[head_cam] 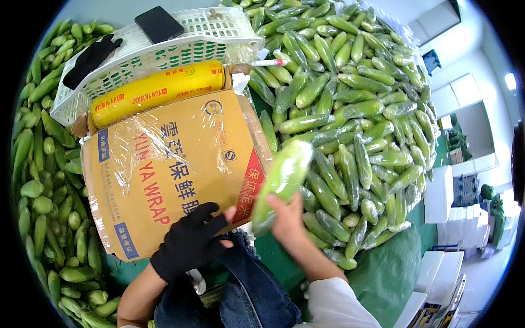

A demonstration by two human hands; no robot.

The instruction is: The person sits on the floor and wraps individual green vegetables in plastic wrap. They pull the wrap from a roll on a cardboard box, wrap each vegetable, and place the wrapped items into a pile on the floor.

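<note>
In my bare right hand (287, 215) is a green ear of corn in its husk (285, 176), shiny with clear film and slightly blurred. It tilts up and away over the near right corner of a cardboard box (192, 135). My left hand (190, 238) wears a black glove with bare fingertips showing. It hovers at or touches the box's near edge, fingers apart, holding nothing. Clear plastic film (143, 160) lies wrinkled across the box top. A yellow roll of cling wrap (160, 94) sits along the box's far side.
Behind the roll, an upturned white plastic basket (229, 26) carries a black phone (159, 24) and a black glove (90, 61). Film-wrapped corn (357, 94) is heaped on the right; unwrapped ears (45, 205) lie left. White foam boxes (463, 225) stand far right.
</note>
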